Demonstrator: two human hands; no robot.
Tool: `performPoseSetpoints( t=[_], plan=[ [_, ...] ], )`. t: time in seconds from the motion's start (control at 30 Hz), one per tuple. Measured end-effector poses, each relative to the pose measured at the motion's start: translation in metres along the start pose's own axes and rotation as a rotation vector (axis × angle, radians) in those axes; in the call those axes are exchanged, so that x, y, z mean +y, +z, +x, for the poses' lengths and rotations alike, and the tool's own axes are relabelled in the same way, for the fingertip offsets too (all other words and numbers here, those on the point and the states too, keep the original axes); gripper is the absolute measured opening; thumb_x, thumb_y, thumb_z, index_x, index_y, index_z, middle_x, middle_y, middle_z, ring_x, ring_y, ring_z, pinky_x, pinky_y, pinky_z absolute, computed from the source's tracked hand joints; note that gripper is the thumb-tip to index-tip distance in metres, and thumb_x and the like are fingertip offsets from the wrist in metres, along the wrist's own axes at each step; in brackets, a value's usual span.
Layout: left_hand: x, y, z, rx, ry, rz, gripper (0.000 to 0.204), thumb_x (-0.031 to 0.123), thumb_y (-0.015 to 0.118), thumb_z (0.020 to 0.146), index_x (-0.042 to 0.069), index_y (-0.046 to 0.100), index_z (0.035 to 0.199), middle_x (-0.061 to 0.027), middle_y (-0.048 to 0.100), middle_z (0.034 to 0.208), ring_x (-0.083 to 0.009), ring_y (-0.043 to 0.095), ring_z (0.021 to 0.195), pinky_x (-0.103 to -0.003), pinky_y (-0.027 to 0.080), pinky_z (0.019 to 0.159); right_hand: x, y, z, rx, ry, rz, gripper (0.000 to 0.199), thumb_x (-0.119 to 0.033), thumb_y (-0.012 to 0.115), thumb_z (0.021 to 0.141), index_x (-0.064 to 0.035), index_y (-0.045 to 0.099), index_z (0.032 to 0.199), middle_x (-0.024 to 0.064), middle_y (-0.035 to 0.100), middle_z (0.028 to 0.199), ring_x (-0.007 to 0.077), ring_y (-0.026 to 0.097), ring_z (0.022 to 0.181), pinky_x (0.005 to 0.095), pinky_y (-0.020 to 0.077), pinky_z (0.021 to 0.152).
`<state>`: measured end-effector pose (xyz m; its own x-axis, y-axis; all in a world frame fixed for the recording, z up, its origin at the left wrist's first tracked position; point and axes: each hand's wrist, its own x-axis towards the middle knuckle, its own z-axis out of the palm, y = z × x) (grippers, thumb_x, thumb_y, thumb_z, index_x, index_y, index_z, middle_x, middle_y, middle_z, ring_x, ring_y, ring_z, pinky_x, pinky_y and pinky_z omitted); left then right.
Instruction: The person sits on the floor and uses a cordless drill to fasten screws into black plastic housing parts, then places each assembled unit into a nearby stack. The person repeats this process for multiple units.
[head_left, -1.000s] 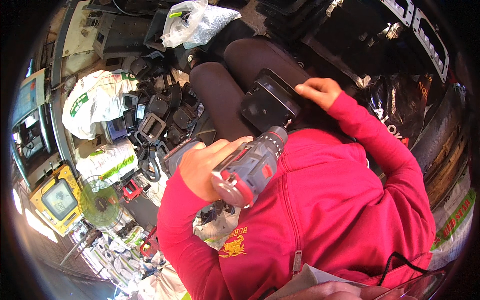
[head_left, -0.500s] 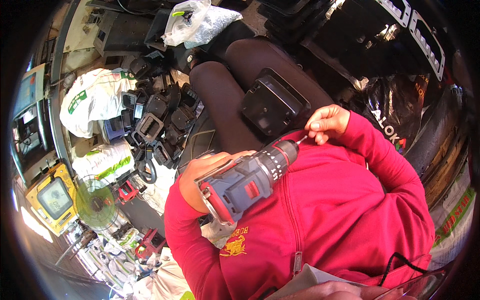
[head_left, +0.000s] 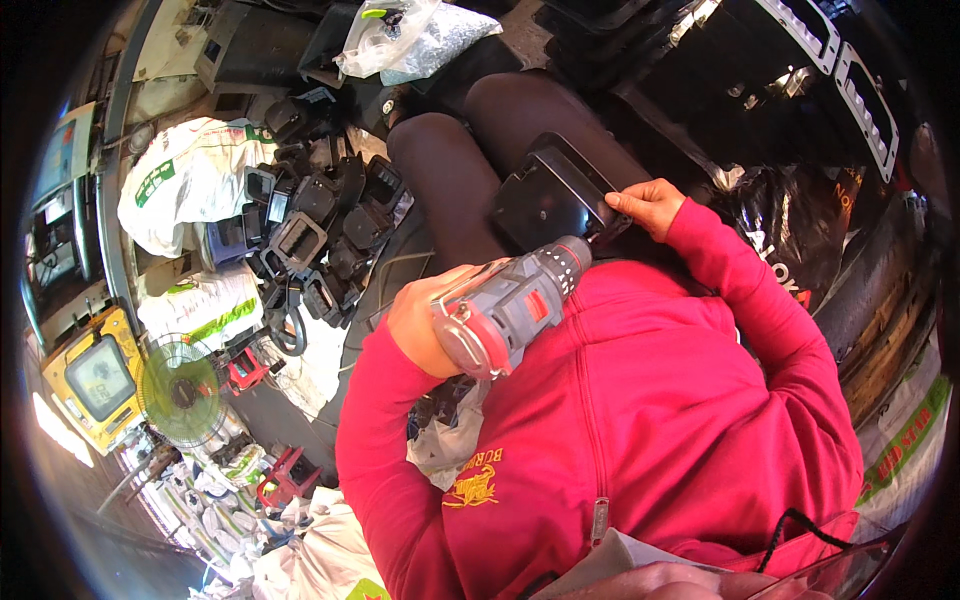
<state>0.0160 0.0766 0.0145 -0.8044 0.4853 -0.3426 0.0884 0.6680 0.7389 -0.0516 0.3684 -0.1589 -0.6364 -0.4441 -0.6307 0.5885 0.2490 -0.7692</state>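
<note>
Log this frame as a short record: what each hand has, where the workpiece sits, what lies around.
left hand: grips a grey and red cordless drill, chuck aimed at the black part
right hand: fingertips on the edge of a black plastic casing
casing position: resting on the person's lap
drill tip: at the casing's near edge; contact cannot be told
to the left: pile of black plastic parts, white sack, small green fan

Scrap workshop: heaped black casings (head_left: 320, 225)
</note>
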Motion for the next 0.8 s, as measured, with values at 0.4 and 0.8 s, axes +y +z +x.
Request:
performPoseSetpoints(
  t=[0.4, 0.8],
  plan=[
    [-0.006, 0.002, 0.01, 0.041, 0.003, -0.069, 0.07, 0.02, 0.079, 0.06, 0.008, 0.057, 0.126, -0.0125, 0.065, 0.105, -0.0331, 0.065, 0.09, -0.034, 0.052, 0.078, 0.011, -0.004, 0.008, -0.018, -0.066, -0.048, 0.037, -0.04, 0.061, 0.091, -0.0048, 0.072, 0.086, -0.0079, 0.043, 0.052, 0.0033, 0.034, 0.045, 0.0227, 0.0237, 0.041],
    [0.014, -0.005, 0.018, -0.028, 0.008, 0.186, 0.069, 0.019, 0.078, 0.06, 0.012, 0.057, 0.125, -0.0071, 0.065, 0.097, -0.0317, 0.063, 0.08, -0.036, 0.049, 0.072, 0.009, -0.004, 0.009, -0.048, -0.089, -0.083, 0.037, -0.038, 0.06, 0.092, -0.0033, 0.073, 0.092, -0.0078, 0.048, 0.054, 0.0026, 0.036, 0.046, 0.0229, 0.0265, 0.042]
  ],
)
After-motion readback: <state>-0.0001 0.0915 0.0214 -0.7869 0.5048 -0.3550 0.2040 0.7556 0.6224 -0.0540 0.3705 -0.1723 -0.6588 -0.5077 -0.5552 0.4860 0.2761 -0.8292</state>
